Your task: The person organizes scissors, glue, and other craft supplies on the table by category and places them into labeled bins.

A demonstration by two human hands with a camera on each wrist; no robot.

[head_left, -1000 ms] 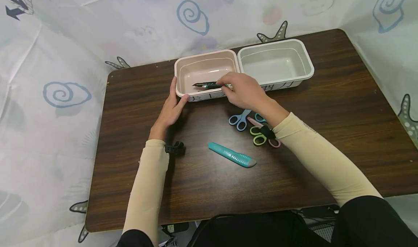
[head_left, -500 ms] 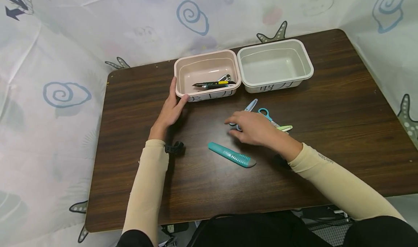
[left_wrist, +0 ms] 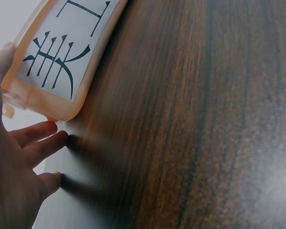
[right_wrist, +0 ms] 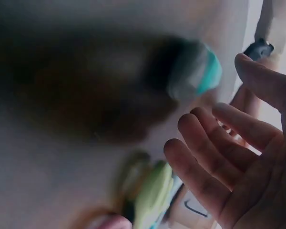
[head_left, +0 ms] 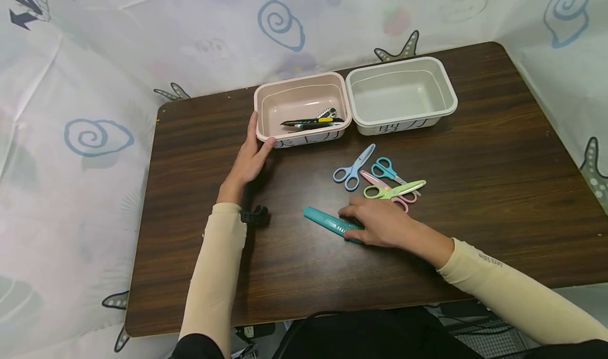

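My left hand (head_left: 246,156) rests against the left end of a pink bin (head_left: 299,84), its fingers along the side wall and its thumb at the front corner; the left wrist view shows the fingers extended. Inside that bin lie several dark pen-like utility knives (head_left: 313,121). Over the rear end of a teal utility knife (head_left: 328,220) on the table is my right hand (head_left: 380,223), thumb and fingers apart on either side. In the right wrist view the fingers are loosely bent, with a gap between them and the knife (right_wrist: 209,71).
A pale grey-green bin (head_left: 404,119) stands right of the pink one. Just beyond my right hand lie blue scissors (head_left: 351,170), teal scissors (head_left: 386,170), and green scissors (head_left: 399,190) across pink scissors (head_left: 372,179). The brown table (head_left: 285,274) has a curtain behind it.
My right hand has let go of a dark knife in the pink bin and come back past the scissors to the teal utility knife. My left hand has stayed at the bin.
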